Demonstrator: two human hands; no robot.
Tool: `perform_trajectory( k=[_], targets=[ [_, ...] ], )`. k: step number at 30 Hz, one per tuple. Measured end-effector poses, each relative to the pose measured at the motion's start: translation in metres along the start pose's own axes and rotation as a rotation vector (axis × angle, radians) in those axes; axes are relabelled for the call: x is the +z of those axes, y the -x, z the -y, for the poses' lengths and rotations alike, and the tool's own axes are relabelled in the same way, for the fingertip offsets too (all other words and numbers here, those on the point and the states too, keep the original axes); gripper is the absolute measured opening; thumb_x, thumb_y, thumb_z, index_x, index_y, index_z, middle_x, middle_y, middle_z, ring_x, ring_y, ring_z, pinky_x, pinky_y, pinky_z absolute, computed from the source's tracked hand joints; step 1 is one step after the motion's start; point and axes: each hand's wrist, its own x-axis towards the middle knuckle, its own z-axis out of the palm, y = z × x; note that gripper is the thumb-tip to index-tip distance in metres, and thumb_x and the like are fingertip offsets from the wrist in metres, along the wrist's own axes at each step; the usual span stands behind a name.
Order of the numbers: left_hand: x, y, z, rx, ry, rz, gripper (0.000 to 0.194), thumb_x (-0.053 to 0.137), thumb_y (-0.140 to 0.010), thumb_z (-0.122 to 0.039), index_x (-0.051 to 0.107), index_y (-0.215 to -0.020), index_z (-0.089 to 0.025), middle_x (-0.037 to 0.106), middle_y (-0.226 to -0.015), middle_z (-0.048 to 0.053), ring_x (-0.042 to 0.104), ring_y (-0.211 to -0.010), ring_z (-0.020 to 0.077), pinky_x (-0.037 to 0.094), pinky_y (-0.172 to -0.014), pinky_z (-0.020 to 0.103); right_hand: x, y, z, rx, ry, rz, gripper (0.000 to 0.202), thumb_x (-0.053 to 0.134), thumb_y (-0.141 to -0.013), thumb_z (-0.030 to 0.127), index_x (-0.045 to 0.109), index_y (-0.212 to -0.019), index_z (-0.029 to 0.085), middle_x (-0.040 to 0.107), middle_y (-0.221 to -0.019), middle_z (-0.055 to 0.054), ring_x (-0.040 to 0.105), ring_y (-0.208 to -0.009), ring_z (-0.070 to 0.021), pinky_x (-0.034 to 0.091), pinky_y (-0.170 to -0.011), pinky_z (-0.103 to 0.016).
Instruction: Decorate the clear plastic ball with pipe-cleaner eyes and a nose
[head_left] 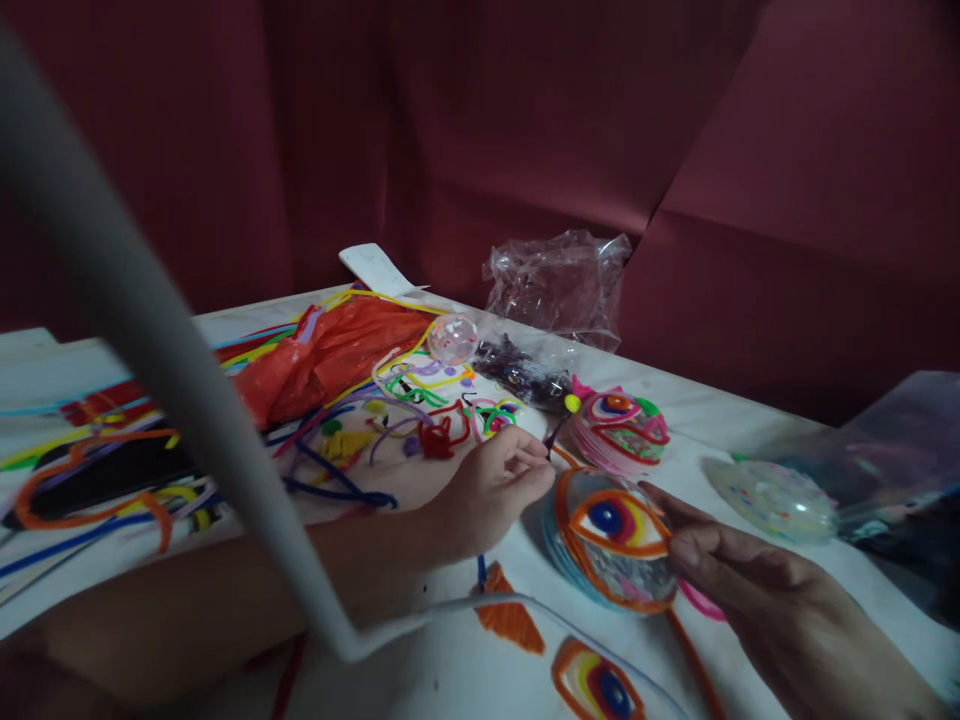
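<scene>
Two hands engaged: my left hand (491,490) pinches a thin dark pipe-cleaner end (553,437); my right hand (739,570) grasps the clear disc with an orange-rimmed pipe-cleaner eye (611,535), lying between both grips on the white surface (465,660). Risk: a hard tug may slide the disc from the right fingertips.

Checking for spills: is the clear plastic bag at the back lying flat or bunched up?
Bunched up: the clear plastic bag stands crumpled in folds at the table's far edge.
</scene>
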Motion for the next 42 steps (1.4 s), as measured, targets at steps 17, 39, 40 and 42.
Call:
perform_trajectory(
  k=[17,39,40,42],
  targets=[
    [0.007,0.002,-0.005,0.129,-0.04,0.3,0.06,0.073,-0.064,-0.036,0.057,-0.116,-0.012,0.059,-0.114,0.015,0.057,-0.103,0.0242,0.046,-0.088,0.037,0.004,0.012,-0.009,0.004,-0.127,-0.171,0.031,0.082,-0.049,0.053,0.072,-0.056,0.025,0.057,-0.119,-0.009,0.044,-0.113,-0.04,0.045,-0.085,-0.04],
    [0.013,0.003,-0.004,0.008,0.048,0.246,0.038,0.07,-0.067,-0.02,0.063,-0.104,-0.013,0.063,-0.107,0.012,0.062,-0.085,0.0172,0.05,-0.072,0.027,-0.003,0.026,-0.045,-0.074,-0.132,-0.225,0.019,0.076,-0.065,0.049,0.072,-0.068,0.03,0.049,-0.128,0.001,0.03,-0.124,-0.0361,0.033,-0.096,-0.046],
    [0.014,0.003,-0.003,0.004,0.057,0.245,0.037,0.069,-0.067,-0.019,0.063,-0.103,-0.013,0.063,-0.106,0.012,0.062,-0.083,0.016,0.05,-0.07,0.026,-0.002,0.026,-0.045,-0.081,-0.127,-0.22,0.019,0.075,-0.066,0.049,0.072,-0.068,0.03,0.049,-0.129,0.001,0.03,-0.124,-0.0357,0.033,-0.097,-0.046],
    [0.014,0.002,-0.002,-0.015,0.076,0.246,0.036,0.068,-0.068,-0.017,0.063,-0.103,-0.012,0.063,-0.105,0.011,0.062,-0.081,0.015,0.05,-0.068,0.024,-0.002,0.025,-0.046,-0.083,-0.101,-0.213,0.02,0.075,-0.067,0.05,0.072,-0.068,0.03,0.049,-0.129,0.001,0.03,-0.125,-0.0356,0.03,-0.099,-0.046]
  ],
)
